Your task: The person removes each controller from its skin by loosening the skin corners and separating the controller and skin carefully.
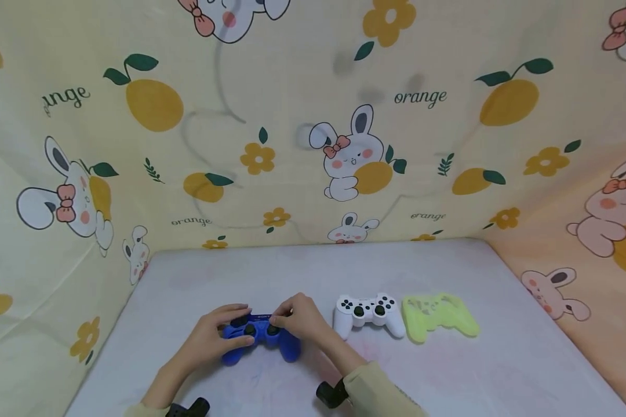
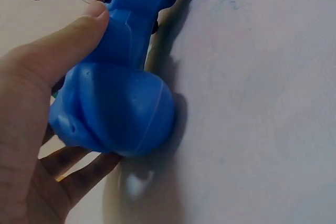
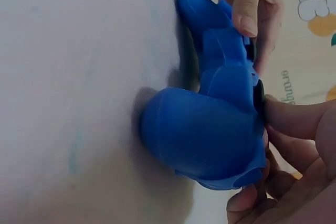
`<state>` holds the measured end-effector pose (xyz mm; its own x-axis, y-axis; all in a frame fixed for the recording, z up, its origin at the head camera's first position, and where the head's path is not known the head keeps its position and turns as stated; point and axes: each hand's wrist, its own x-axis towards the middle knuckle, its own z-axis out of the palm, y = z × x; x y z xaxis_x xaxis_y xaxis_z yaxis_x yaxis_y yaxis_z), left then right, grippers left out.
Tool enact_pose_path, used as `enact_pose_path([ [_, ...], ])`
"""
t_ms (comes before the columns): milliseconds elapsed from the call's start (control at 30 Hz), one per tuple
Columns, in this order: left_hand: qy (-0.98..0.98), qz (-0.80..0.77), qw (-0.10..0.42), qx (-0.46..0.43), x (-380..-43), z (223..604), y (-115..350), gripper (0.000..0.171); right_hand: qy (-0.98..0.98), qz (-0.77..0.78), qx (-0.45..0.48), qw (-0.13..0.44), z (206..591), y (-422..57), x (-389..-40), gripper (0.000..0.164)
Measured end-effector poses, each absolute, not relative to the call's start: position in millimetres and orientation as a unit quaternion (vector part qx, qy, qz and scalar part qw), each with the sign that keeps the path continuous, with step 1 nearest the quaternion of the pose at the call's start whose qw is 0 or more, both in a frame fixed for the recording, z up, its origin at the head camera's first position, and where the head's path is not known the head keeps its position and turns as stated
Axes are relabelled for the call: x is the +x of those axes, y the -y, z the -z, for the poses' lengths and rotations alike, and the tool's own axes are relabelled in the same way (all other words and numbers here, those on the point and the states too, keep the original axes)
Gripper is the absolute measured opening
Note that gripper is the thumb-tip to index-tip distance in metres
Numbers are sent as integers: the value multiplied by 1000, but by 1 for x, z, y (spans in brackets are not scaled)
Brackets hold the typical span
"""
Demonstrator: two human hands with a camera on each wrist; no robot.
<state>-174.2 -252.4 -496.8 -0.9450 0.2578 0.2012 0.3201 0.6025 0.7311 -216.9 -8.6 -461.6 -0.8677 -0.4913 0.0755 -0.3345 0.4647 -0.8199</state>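
Note:
A blue game controller (image 1: 261,334) with black thumbsticks rests near the table's front, left of the middle. At its left side, my left hand (image 1: 214,331) grips it, thumb on the left handle and fingers round the far edge. My right hand (image 1: 304,317) pinches its upper right edge with thumb and curled fingers. The left wrist view shows the rounded blue handle (image 2: 126,111) between thumb and fingers. In the right wrist view, a thin blue edge (image 3: 231,182) stands slightly off the body near the right fingers. The right-hand buttons are hidden by that hand.
Right of the hands lies a white game controller (image 1: 369,313) with black sticks. Next to it is a light green controller-shaped skin (image 1: 439,317) with openings. All lie on a pale table (image 1: 501,370), with patterned cloth (image 1: 292,116) rising behind and at both sides.

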Motion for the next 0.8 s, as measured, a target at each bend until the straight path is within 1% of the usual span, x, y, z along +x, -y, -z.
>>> enact_pose_path([
  [167,903,393,30,-171,-176,495,250,55,-861,436,-244,98,460,13,-218,11],
  [267,916,356,27,-183,-177,490,248,51,-863,431,-242,104,459,14,-218,14],
  [400,924,327,33,-196,-180,484,245,51,-860,435,-249,97,459,13,-218,15],
  [500,928,318,35,-189,-181,484,244,53,-851,449,-257,90,459,11,-216,16],
  [600,932,312,37,-181,-181,485,244,53,-842,464,-260,89,460,9,-212,14],
  [800,931,317,51,-174,-177,492,245,49,-835,481,-256,78,466,8,-205,12],
])
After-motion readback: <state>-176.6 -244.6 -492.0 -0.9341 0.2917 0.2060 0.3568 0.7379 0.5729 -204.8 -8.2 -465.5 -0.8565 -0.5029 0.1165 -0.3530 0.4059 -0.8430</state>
